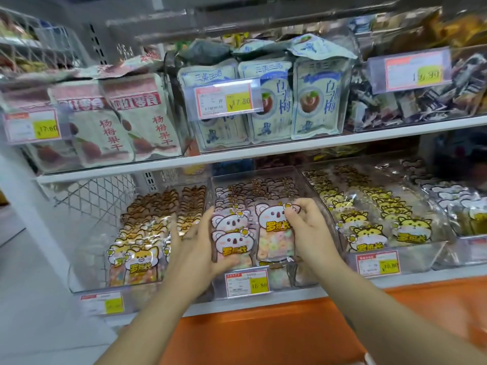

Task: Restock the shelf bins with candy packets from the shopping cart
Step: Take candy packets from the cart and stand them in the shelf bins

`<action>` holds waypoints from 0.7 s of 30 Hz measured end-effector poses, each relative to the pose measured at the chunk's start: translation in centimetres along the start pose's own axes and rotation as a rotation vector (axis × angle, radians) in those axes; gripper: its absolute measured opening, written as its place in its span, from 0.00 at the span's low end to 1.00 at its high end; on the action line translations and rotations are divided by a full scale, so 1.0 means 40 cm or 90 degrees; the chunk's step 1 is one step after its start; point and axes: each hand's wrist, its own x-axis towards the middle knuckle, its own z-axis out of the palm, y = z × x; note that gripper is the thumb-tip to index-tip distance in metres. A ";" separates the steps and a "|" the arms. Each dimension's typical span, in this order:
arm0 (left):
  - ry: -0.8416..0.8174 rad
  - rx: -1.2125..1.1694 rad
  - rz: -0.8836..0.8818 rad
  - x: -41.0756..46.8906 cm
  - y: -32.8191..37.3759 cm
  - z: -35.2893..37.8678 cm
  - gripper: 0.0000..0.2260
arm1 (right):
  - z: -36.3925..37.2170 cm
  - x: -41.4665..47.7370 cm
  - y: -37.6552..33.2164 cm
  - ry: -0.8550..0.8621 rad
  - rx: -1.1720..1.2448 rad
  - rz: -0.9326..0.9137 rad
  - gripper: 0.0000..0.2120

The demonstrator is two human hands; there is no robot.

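Forearms reach to the middle clear plastic bin (263,172) on the lower shelf. At its front the left hand (195,246) grips two pink koala-face candy packets (232,234); the right hand (308,227) pinches the top of a neighbour packet (274,233). It is better to slide them down straight, with faces forward. Their long axis stands nearly upright, koala heads up.

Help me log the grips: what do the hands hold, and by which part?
The left hand grips two koala packets by their left edge. The right hand pinches a third packet at its top right corner.
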 end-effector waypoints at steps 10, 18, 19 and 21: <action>-0.112 0.186 0.162 0.064 0.026 -0.063 0.41 | 0.030 -0.038 -0.004 -0.035 0.006 -0.049 0.05; -0.288 0.166 0.128 0.028 0.006 -0.041 0.18 | -0.047 -0.032 -0.014 -0.208 -0.411 -0.178 0.12; -0.295 0.169 0.130 0.025 0.000 -0.042 0.13 | -0.054 -0.030 -0.017 -0.234 -0.483 -0.181 0.16; -0.305 0.197 0.127 0.034 0.009 -0.044 0.09 | -0.058 -0.021 -0.023 -0.251 -0.560 -0.174 0.21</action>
